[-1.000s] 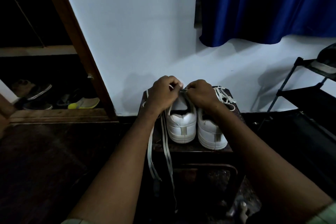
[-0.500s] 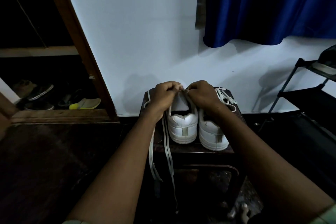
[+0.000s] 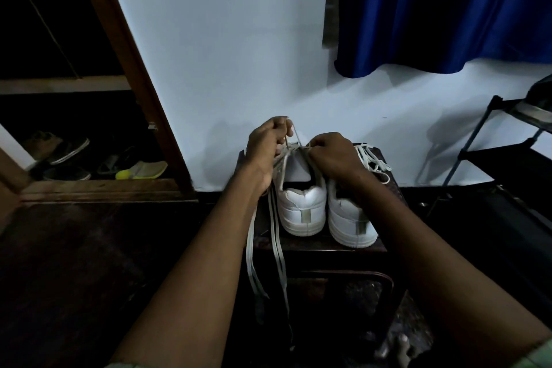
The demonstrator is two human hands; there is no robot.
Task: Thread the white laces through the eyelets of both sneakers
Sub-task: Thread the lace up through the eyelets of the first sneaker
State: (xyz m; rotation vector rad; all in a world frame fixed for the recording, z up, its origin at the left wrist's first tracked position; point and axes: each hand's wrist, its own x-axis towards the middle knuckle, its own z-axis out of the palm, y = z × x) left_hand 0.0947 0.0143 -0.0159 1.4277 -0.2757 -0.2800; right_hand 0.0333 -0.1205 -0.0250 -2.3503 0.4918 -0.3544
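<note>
left hand (image 3: pixel 270 143) risen, pinching lace (image 3: pixel 294 136) above

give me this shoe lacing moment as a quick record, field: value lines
left hand: left hand raised above the shoe, pinching a lace end
right hand: right hand curled at the front of the left sneaker, holding lace
left sneaker: left sneaker heel toward camera, being laced
right sneaker: right sneaker beside it, partly under the right forearm
hanging laces: hanging laces drape over the stool's front edge
spare lace: spare lace bunched behind the right sneaker
support: dark stool
eyelets: hidden by hands
background: blue curtain, white wall
</note>
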